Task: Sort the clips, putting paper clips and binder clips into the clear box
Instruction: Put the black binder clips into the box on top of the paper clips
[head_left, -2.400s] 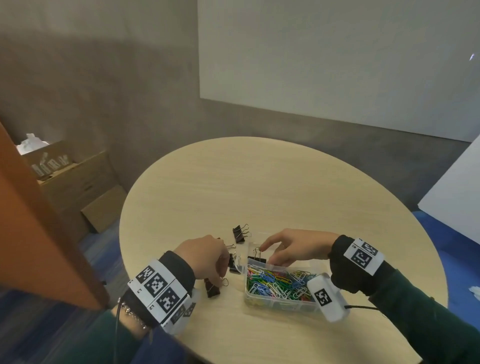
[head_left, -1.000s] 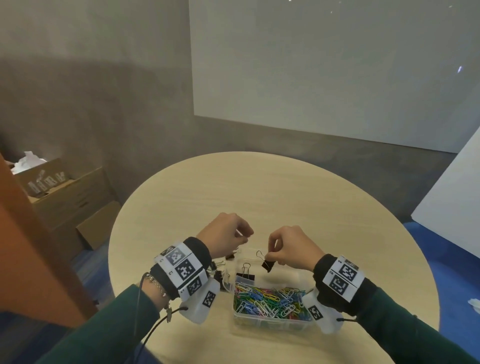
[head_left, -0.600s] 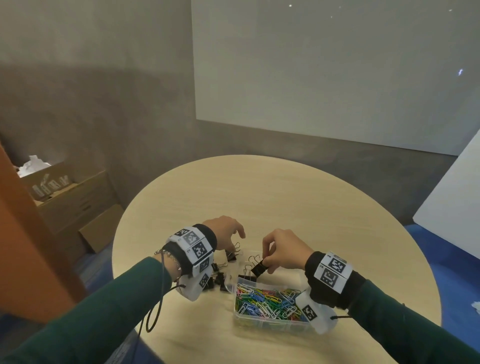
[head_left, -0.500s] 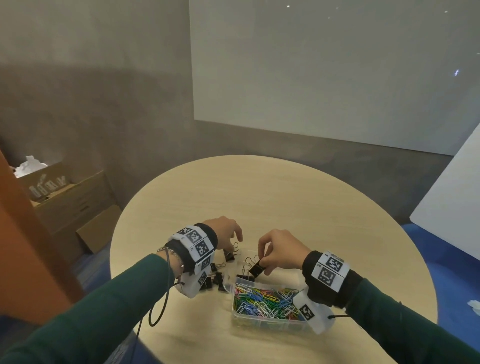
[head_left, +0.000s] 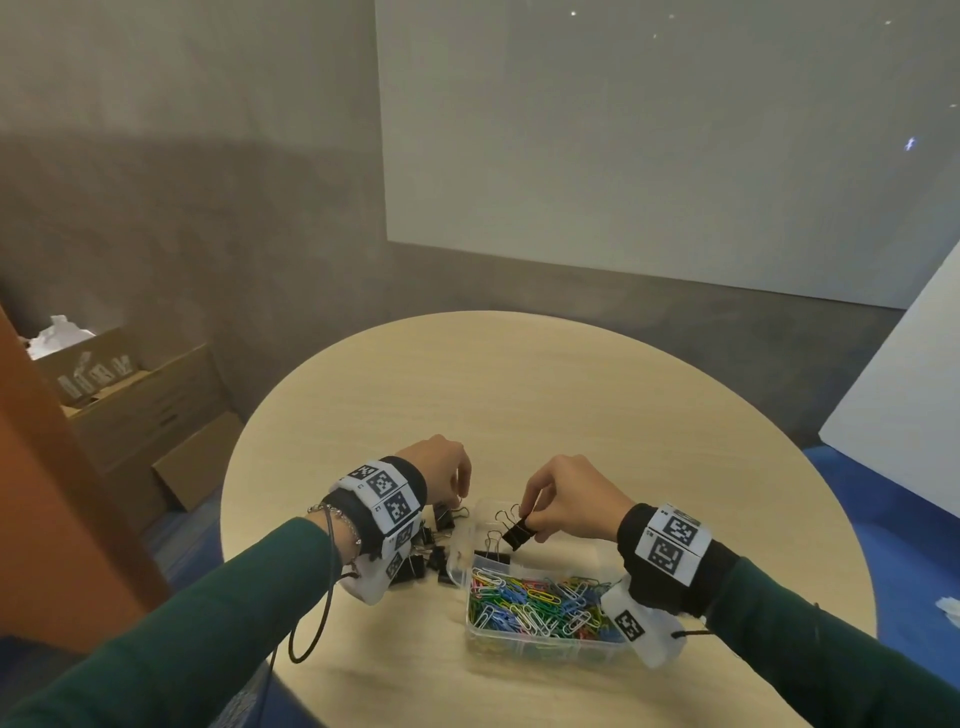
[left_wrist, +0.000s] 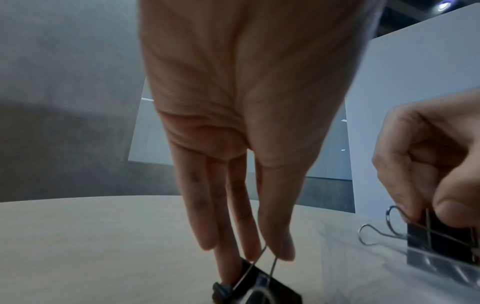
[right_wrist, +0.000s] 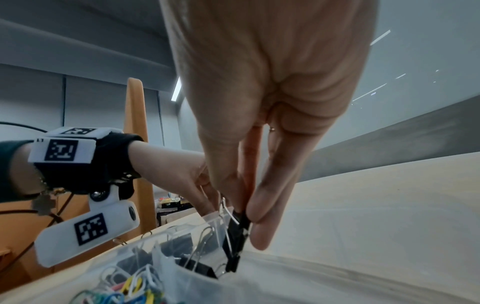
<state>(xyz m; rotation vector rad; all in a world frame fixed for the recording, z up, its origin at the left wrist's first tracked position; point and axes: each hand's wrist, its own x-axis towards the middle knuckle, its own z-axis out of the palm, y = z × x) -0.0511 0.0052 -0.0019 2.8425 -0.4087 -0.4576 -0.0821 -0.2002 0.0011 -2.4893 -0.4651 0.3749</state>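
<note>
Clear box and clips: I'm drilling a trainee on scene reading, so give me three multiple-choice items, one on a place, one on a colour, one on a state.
1. Where does the binder clip held by the right hand hang?
A. over the clear box
B. at the table's far edge
C. in the cardboard box

2. What colour are the binder clips' bodies?
A. red
B. black
C. white

3. What is the left hand doing?
A. lying flat on the paper clips
B. reaching down with its fingertips on a binder clip on the table
C. hanging off the table

Answers: A, it hangs above the box's far compartment; B, every body is black; B, the left wrist view shows its fingers at a clip's wire handles.
</note>
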